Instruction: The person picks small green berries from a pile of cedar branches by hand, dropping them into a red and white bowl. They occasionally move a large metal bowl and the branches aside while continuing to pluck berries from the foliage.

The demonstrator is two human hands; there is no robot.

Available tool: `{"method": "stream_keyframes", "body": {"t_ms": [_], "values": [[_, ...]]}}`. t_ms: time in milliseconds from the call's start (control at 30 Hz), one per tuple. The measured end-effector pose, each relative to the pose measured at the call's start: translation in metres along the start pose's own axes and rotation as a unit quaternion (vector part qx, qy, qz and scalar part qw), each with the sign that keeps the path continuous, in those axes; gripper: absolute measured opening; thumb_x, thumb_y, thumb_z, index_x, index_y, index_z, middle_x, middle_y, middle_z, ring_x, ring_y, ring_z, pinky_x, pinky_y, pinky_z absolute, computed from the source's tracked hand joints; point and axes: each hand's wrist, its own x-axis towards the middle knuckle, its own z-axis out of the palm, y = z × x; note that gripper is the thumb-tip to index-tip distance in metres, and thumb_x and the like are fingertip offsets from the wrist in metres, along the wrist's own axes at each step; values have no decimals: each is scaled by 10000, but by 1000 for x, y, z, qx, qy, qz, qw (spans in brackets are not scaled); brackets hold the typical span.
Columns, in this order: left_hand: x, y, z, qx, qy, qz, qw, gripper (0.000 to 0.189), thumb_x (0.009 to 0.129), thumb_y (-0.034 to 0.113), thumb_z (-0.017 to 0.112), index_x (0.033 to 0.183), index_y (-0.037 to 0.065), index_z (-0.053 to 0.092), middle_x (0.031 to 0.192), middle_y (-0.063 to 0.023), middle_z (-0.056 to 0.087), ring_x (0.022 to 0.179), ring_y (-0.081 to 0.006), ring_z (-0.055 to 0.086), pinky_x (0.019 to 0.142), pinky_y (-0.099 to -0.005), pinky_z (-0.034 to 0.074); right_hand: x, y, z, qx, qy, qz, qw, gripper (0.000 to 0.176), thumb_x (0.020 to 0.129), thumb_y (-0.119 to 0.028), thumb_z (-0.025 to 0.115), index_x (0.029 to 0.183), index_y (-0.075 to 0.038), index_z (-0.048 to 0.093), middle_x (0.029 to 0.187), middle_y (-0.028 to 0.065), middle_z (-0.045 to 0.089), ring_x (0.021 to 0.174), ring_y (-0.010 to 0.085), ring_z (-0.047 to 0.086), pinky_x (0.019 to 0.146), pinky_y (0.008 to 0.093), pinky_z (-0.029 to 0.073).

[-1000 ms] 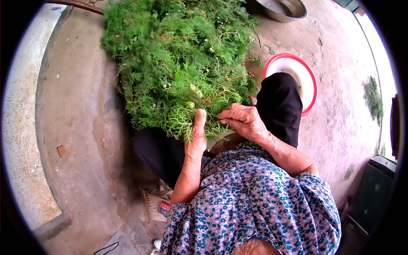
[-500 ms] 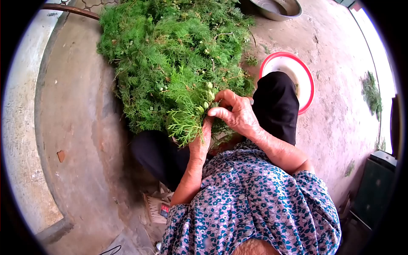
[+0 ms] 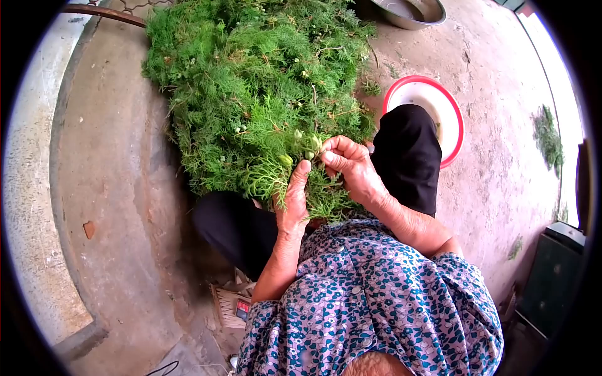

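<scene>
My left hand [image 3: 292, 199] is closed around a leafy evergreen sprig [image 3: 266, 178], thumb pointing up along it. Several pale green cones [image 3: 286, 160] cluster at the sprig's top, above the thumb tip. From the right, my right hand [image 3: 356, 170] pinches at one of the cones [image 3: 316, 144] with thumb and forefinger; its other fingers are curled. Just beyond both hands lies a big heap of the same green branches [image 3: 263, 81], dotted with small pale cones.
A white basin with a red rim [image 3: 460, 116] stands right of the heap, partly hidden by my dark-trousered knee [image 3: 409, 150]. Farther back is a metal basin [image 3: 414, 24]. A dark box [image 3: 547, 282] sits at the right, and loose greenery [image 3: 549, 139] lies on the concrete floor.
My left hand has turned, so its thumb now shows upright, and the sprig has tilted with it. The right fingers, earlier spread around the cones, have closed into a pinch.
</scene>
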Motion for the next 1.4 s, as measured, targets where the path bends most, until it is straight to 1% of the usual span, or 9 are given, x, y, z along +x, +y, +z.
{"method": "stream_keyframes", "body": {"t_ms": [133,267,333,467,567,967,1167,1267,1400], "values": [[0,-1,5,-43,-42,-20,998,345,788,115,657,1097,30,529,1024,-36,569,884,-133,532,777,-265,455,1,-5,-3,141,52,98,984,91,831,-152,595,843,-73,552,633,-26,522,498,42,425,437,166,326],[-7,5,1,21,30,47,998,394,779,127,672,1126,26,517,1043,-32,562,910,-133,519,811,-264,438,18,-13,-39,221,96,-33,970,63,861,-128,540,855,-67,526,725,18,519,565,86,472,487,220,377],[-25,22,21,178,34,174,968,393,771,136,684,1115,24,530,1040,-30,565,906,-132,517,812,-263,430,14,-22,-33,199,45,-14,979,52,860,-113,531,875,-64,523,771,40,536,645,109,538,504,226,403],[-22,20,17,127,40,125,983,321,764,141,692,1036,21,569,987,-15,573,837,-119,522,744,-246,435,13,-21,-26,262,-40,30,964,93,846,-142,565,917,-86,543,782,17,569,624,96,547,507,215,410],[-20,18,16,142,36,150,978,318,754,125,697,1029,33,567,953,-4,575,779,-88,516,668,-222,437,8,-19,-22,-3,-67,21,998,236,837,-248,592,1007,-85,568,680,-52,502,554,39,442,496,180,361],[-21,19,7,32,7,-40,999,366,755,128,688,1081,31,552,1018,-19,578,877,-123,541,787,-250,439,4,-10,-12,-203,-51,-87,974,238,773,-194,676,949,-72,570,755,-33,529,691,40,450,591,200,394],[-28,20,16,102,15,-1,995,343,779,143,665,1083,20,564,1048,-36,577,932,-123,531,846,-266,421,-3,-19,-2,2,95,74,993,194,845,-262,582,914,-82,563,663,-37,517,588,58,472,501,200,383],[-17,11,-11,127,-8,32,991,389,743,167,705,1073,13,567,1029,-49,586,946,-148,528,868,-274,396,27,-4,-56,201,85,-69,973,223,851,-267,558,884,-48,530,792,37,548,616,117,504,487,224,390],[-22,21,-7,233,-10,72,970,397,716,167,731,1044,13,569,1005,-51,591,893,-164,538,829,-290,419,25,-30,-44,234,19,7,972,93,817,-96,566,891,-43,551,817,76,580,684,153,554,524,247,418]]}}
